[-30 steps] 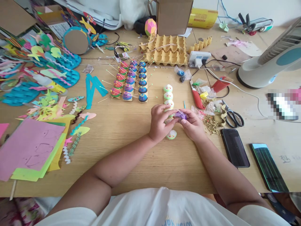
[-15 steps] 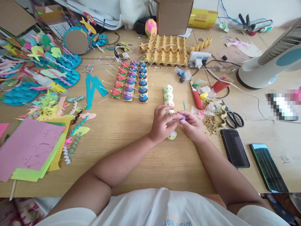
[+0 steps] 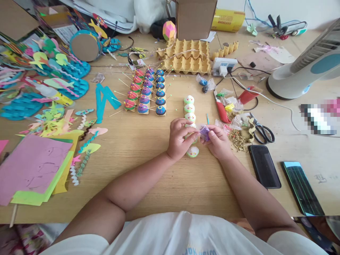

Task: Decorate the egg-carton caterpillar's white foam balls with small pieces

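Between my hands is a small clear plastic packet (image 3: 204, 132) with something purple in it. My right hand (image 3: 220, 142) pinches the packet between thumb and fingers. The thumb and index finger of my left hand (image 3: 179, 139) are pressed together at its left edge. Below and behind my hands runs a row of white and green domed egg-carton cups (image 3: 189, 108) with small coloured dots; my fingers hide part of that row. One cup at the near end (image 3: 192, 152) shows just below my hands.
Caterpillar-like rows of painted cups (image 3: 145, 91) with pins stand left of centre. To the right lie scissors (image 3: 263, 132), a red-handled cutter (image 3: 222, 108), plastic bags and two phones (image 3: 264, 166). A fan (image 3: 300, 71) stands right; egg cartons (image 3: 186, 56) at the back; coloured paper (image 3: 35, 163) left.
The purple packet now shows more openly between my hands, turned more upright. My left fingers have drawn back slightly to its left edge. The whole view has shifted a little.
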`<state>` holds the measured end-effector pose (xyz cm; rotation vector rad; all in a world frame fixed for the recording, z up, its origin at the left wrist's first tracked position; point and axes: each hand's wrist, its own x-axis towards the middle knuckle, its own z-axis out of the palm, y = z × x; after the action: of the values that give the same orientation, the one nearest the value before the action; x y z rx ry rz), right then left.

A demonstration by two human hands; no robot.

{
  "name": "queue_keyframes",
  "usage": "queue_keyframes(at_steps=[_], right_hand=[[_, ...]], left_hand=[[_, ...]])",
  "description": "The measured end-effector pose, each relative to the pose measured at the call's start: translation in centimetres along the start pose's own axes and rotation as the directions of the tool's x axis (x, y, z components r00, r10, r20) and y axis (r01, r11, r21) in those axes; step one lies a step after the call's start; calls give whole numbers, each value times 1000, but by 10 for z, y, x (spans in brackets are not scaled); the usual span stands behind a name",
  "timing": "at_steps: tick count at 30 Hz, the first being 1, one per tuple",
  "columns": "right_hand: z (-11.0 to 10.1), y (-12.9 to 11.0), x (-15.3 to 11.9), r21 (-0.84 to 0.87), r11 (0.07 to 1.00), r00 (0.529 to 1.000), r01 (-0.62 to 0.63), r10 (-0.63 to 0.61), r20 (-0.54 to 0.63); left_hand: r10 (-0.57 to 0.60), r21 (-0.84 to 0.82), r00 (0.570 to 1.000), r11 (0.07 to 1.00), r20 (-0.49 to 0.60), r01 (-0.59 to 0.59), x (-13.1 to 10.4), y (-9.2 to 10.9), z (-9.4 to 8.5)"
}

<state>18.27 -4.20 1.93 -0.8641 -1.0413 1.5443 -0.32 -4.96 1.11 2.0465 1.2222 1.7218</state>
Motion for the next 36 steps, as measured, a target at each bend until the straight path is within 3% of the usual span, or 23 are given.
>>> queue_keyframes(at_steps=[5,13,20,28,36], right_hand=[[0,1,1,-8,1000,998,5,-5,-60],[-1,3,5,14,989,988,145,-144,-49],[-6,9,7,-73,967,969,246,-248,-18],[-7,5,-2,-118,990,997,73,-68,43],[-8,8,2,-286,930,962,233,-264,-74]], left_hand=[[14,23,1000,1000,1,-14,1,4,-1],[22,86,1000,996,-14,-21,1,2,-1],[43,-16,996,999,82,-42,7,6,-5],[77,-101,996,992,36,-73,8,10,-10],[75,4,997,997,34,-75,3,4,-3]])
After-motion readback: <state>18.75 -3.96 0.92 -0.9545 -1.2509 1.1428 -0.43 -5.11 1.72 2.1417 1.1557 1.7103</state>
